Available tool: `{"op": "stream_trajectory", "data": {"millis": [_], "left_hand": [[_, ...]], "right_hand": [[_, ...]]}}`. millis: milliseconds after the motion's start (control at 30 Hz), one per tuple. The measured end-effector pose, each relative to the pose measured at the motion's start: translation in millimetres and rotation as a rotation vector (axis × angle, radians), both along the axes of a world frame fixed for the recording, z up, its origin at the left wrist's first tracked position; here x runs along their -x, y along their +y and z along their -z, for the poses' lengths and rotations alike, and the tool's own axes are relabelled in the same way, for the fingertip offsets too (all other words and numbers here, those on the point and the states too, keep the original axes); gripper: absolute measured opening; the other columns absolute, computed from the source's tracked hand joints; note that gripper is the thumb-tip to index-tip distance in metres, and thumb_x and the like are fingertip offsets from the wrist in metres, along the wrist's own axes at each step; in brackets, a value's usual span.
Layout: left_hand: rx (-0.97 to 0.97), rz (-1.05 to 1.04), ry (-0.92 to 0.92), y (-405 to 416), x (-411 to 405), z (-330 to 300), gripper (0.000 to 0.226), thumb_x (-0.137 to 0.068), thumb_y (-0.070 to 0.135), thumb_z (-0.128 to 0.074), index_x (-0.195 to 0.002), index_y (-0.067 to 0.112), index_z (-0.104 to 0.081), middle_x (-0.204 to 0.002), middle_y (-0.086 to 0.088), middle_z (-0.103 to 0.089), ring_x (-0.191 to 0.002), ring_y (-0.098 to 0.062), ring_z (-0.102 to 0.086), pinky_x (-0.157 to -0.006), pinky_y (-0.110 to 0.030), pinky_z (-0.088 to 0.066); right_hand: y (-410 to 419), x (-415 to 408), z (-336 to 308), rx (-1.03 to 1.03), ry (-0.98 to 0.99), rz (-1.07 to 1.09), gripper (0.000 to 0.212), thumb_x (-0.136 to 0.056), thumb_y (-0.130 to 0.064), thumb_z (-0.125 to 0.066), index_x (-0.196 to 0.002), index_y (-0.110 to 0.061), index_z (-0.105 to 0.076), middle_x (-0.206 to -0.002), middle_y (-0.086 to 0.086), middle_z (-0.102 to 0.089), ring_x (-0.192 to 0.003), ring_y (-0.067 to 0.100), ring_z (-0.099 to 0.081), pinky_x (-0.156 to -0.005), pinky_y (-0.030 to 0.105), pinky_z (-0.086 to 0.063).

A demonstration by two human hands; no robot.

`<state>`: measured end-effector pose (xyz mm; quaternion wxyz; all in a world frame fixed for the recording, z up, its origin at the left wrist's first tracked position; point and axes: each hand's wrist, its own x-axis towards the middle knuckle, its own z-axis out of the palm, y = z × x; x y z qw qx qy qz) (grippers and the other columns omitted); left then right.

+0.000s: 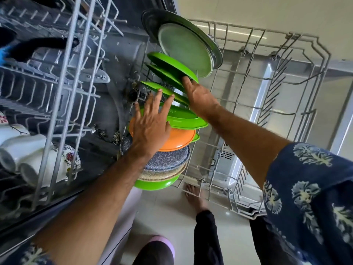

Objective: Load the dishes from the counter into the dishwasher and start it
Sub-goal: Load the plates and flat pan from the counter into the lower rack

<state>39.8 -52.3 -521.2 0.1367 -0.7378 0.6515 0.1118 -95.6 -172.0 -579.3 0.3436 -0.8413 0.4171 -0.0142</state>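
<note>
— What do we have in front of us?

— We see the lower rack pulled out over the open door, with a row of plates standing on edge along its nine o'clock side. At twelve o'clock stands a steel plate with a pale plate leaning against it. Below these come several green plates, then an orange plate, a speckled grey plate, a beige one, and a green bowl at six o'clock.

— And our hands?

— Our left hand lies flat over the orange plate, fingers straight and spread, the fingertips reaching a tilted green plate. It grips nothing. Our right hand reaches in from four o'clock, one finger touching the rim of a green plate near the pale one; the remaining fingers are hidden from us, so we cannot tell whether they hold anything.

— What else do we see?

— At nine o'clock the upper rack holds white mugs and a flowered cup lying on their sides. A black handle shows toward ten o'clock. Our bare foot stands on the pale floor at six o'clock.
</note>
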Motion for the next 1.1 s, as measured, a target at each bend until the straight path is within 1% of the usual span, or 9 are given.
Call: {"op": "stream_trajectory", "data": {"millis": [233, 367, 467, 533, 567, 667, 767, 933, 1100], "left_hand": [[-0.015, 0.022, 0.004, 4, 1, 0, 0.090, -0.091, 0.031, -0.060, -0.159, 0.032, -0.001, -0.168, -0.005, 0.005, -0.155, -0.024, -0.003, -0.119, -0.065, -0.014], [-0.064, 0.017, -0.003, 1, 7, -8, 0.090, -0.093, 0.034, -0.058, -0.160, 0.027, 0.002, -0.167, -0.009, 0.010, -0.155, -0.024, 0.002, -0.120, -0.065, -0.010], [-0.131, 0.004, -0.016, -2, 14, -19, 0.088, -0.095, 0.036, -0.054, -0.159, 0.025, 0.006, -0.166, -0.011, 0.012, -0.154, -0.026, 0.005, -0.121, -0.062, -0.005], [-0.157, -0.003, -0.017, -1, 21, -31, 0.086, -0.097, 0.037, -0.052, -0.160, 0.022, 0.005, -0.166, -0.013, 0.011, -0.154, -0.028, 0.005, -0.122, -0.060, -0.003], [-0.160, -0.006, -0.015, 1, 25, -38, 0.085, -0.097, 0.038, -0.051, -0.160, 0.020, 0.004, -0.166, -0.014, 0.011, -0.154, -0.028, 0.004, -0.123, -0.058, -0.002], [-0.133, -0.032, -0.006, 16, 45, -73, 0.078, -0.100, 0.046, -0.041, -0.160, 0.019, 0.001, -0.166, -0.013, 0.009, -0.154, -0.029, 0.003, -0.123, -0.058, -0.005], [-0.026, -0.091, -0.006, 40, 72, -131, 0.074, -0.099, 0.058, -0.022, -0.160, 0.017, -0.014, -0.167, -0.015, -0.007, -0.154, -0.032, -0.009, -0.121, -0.059, -0.012], [0.084, -0.237, 0.013, 93, 112, -247, 0.075, -0.098, 0.060, -0.027, -0.158, 0.014, -0.025, -0.164, -0.016, -0.020, -0.151, -0.034, -0.021, -0.122, -0.058, -0.013], [0.072, -0.280, -0.013, 177, 155, -334, 0.077, -0.099, 0.061, -0.028, -0.160, 0.016, -0.012, -0.167, -0.014, -0.007, -0.154, -0.031, -0.008, -0.119, -0.061, -0.016]], "right_hand": [[-12, 2, -2, -0.100, 0.079, -0.101, 0.071, -0.091, 0.000, -0.047, -0.154, -0.001, -0.014, -0.143, 0.028, -0.042, -0.129, 0.043, -0.046, -0.108, 0.044, -0.036], [-14, 16, -12, -0.130, 0.079, -0.189, 0.078, -0.089, 0.005, -0.050, -0.155, 0.003, -0.008, -0.151, 0.031, -0.032, -0.129, 0.045, -0.047, -0.105, 0.043, -0.040], [3, 46, -33, -0.077, 0.008, -0.179, 0.071, -0.086, 0.009, -0.048, -0.152, 0.002, -0.022, -0.143, 0.031, -0.042, -0.117, 0.046, -0.055, -0.096, 0.051, -0.050], [20, 72, -51, -0.012, -0.017, -0.177, 0.066, -0.084, 0.007, -0.050, -0.147, 0.001, -0.033, -0.134, 0.030, -0.051, -0.107, 0.045, -0.060, -0.087, 0.050, -0.054], [30, 84, -61, 0.009, -0.020, -0.181, 0.066, -0.082, 0.007, -0.053, -0.146, 0.002, -0.036, -0.132, 0.030, -0.053, -0.108, 0.045, -0.060, -0.087, 0.050, -0.055], [50, 112, -91, 0.069, -0.025, -0.220, 0.069, -0.084, -0.007, -0.063, -0.147, 0.001, -0.036, -0.139, 0.029, -0.048, -0.121, 0.045, -0.053, -0.097, 0.056, -0.049], [60, 128, -146, 0.084, 0.038, -0.296, 0.078, -0.092, -0.032, -0.061, -0.155, -0.008, -0.022, -0.156, 0.021, -0.031, -0.142, 0.038, -0.034, -0.114, 0.055, -0.033], [85, 144, -263, 0.149, 0.094, -0.378, 0.083, -0.093, -0.050, -0.048, -0.158, -0.014, -0.012, -0.164, 0.014, -0.015, -0.151, 0.032, -0.016, -0.120, 0.055, -0.019], [135, 159, -366, 0.220, 0.125, -0.560, 0.084, -0.094, -0.061, -0.032, -0.159, -0.017, -0.001, -0.166, 0.010, 0.000, -0.153, 0.029, -0.002, -0.123, 0.051, -0.007]]}}
